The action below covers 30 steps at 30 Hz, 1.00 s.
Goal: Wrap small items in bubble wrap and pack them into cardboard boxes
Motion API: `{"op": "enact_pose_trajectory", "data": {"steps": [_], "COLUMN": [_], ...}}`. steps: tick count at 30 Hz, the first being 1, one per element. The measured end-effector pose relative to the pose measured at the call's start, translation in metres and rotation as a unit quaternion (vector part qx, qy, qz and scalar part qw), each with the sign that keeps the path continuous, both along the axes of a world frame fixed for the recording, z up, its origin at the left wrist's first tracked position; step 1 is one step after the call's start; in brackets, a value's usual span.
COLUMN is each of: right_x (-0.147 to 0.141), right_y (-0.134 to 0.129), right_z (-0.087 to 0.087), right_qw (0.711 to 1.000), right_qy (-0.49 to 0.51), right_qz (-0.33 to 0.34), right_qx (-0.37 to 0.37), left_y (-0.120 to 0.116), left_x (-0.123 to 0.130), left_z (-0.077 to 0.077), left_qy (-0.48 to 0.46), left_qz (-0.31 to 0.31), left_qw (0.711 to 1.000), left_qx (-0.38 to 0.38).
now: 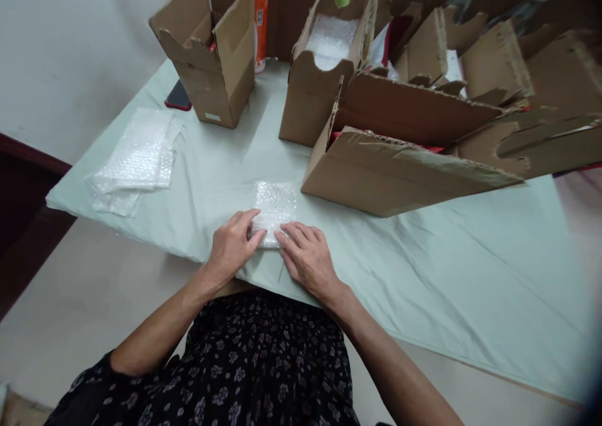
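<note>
A small piece of clear bubble wrap [276, 200] lies flat near the front edge of the cloth-covered table, between my hands. At its left edge my left hand [232, 243] has curled fingers and thumb against the wrap, the thumb tip on its lower part. My right hand [308, 253] grips the lower right edge, fingers bent together over it. Whether anything is inside the wrap I cannot tell. Farther left lies a loose stack of bubble wrap [141, 156], apart from both hands.
A tall cardboard box [214, 81] stands at the back left, beside a dark phone [179, 96] and an orange bottle [261, 18]. Another box [301, 109] holds bubble wrap. A long, low box [399, 169] and several more boxes fill the right back. Pale green cloth [451, 275] covers the table.
</note>
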State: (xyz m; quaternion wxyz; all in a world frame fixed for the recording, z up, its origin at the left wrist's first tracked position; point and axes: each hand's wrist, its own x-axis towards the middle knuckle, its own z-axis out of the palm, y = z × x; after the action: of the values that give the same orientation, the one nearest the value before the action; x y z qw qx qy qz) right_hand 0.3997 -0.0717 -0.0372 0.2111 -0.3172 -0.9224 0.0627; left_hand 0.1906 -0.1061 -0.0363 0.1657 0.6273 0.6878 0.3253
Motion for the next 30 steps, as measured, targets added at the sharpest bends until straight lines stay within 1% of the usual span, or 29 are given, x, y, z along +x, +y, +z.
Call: {"op": "enact_pose_trajectory", "data": {"steps": [2, 4, 6, 7, 8, 9, 11, 12, 13, 15, 17, 19, 20, 21, 23, 24, 25, 26, 27, 28, 29, 30], "right_x": [-0.001, 0.001, 0.004, 0.006, 0.006, 0.007, 0.005, 0.004, 0.002, -0.001, -0.004, -0.007, -0.009, -0.011, -0.014, -0.015, -0.015, -0.013, -0.01, -0.004, 0.004, 0.013], "right_y": [0.007, 0.01, 0.009, 0.008, 0.007, 0.006, 0.003, 0.003, 0.003, 0.005, 0.009, 0.012, 0.013, 0.012, 0.006, 0.002, -0.002, -0.006, -0.01, -0.012, -0.012, -0.012], "right_z": [0.002, 0.006, 0.012, 0.013, 0.015, 0.015, 0.014, 0.012, 0.011, 0.007, 0.003, 0.0, 0.0, 0.001, 0.004, 0.007, 0.01, 0.013, 0.017, 0.021, 0.026, 0.031], "right_qw": [1.0, 0.996, 0.985, 0.98, 0.978, 0.98, 0.988, 0.992, 0.995, 0.997, 0.997, 0.993, 0.988, 0.981, 0.964, 0.956, 0.947, 0.942, 0.939, 0.938, 0.938, 0.937], "right_qy": [0.011, 0.039, 0.061, 0.065, 0.063, 0.056, 0.034, 0.021, 0.006, -0.021, -0.024, 0.019, 0.054, 0.091, 0.154, 0.177, 0.193, 0.202, 0.206, 0.207, 0.206, 0.205], "right_qz": [0.003, 0.006, 0.013, 0.008, -0.007, -0.028, -0.066, -0.071, -0.063, -0.032, -0.028, -0.057, -0.073, -0.083, -0.079, -0.069, -0.059, -0.05, -0.044, -0.045, -0.05, -0.06], "right_qx": [-0.025, -0.083, -0.161, -0.187, -0.196, -0.188, -0.134, -0.103, -0.081, -0.062, -0.073, -0.104, -0.124, -0.148, -0.2, -0.225, -0.248, -0.265, -0.273, -0.275, -0.275, -0.277], "left_y": [-0.005, -0.014, -0.021, -0.022, -0.02, -0.016, -0.004, 0.002, 0.008, 0.012, 0.006, -0.008, -0.016, -0.023, -0.032, -0.033, -0.033, -0.032, -0.03, -0.028, -0.025, -0.023], "left_x": [-0.001, -0.004, -0.007, -0.007, -0.007, -0.007, -0.004, -0.003, -0.002, 0.0, 0.001, 0.004, 0.006, 0.009, 0.017, 0.021, 0.026, 0.03, 0.033, 0.035, 0.037, 0.039], "left_z": [0.004, 0.008, 0.01, 0.01, 0.008, 0.006, 0.001, -0.001, -0.001, 0.0, 0.006, 0.012, 0.014, 0.015, 0.015, 0.015, 0.014, 0.013, 0.013, 0.014, 0.015, 0.018], "left_qy": [0.023, 0.026, 0.02, 0.018, 0.017, 0.019, 0.031, 0.034, 0.032, 0.002, -0.072, -0.189, -0.261, -0.337, -0.475, -0.524, -0.556, -0.573, -0.577, -0.57, -0.554, -0.527], "left_qz": [-0.028, -0.083, -0.127, -0.134, -0.13, -0.116, -0.071, -0.049, -0.03, 0.001, 0.042, 0.093, 0.112, 0.12, 0.105, 0.092, 0.081, 0.077, 0.077, 0.073, 0.059, 0.034], "left_qw": [0.997, 0.989, 0.984, 0.984, 0.985, 0.988, 0.994, 0.996, 0.998, 0.999, 0.996, 0.977, 0.958, 0.932, 0.869, 0.841, 0.821, 0.81, 0.808, 0.813, 0.824, 0.842], "left_qx": [0.067, 0.117, 0.127, 0.119, 0.108, 0.096, 0.073, 0.063, 0.054, 0.038, 0.02, -0.008, -0.028, -0.051, -0.089, -0.099, -0.102, -0.098, -0.094, -0.094, -0.101, -0.109]}}
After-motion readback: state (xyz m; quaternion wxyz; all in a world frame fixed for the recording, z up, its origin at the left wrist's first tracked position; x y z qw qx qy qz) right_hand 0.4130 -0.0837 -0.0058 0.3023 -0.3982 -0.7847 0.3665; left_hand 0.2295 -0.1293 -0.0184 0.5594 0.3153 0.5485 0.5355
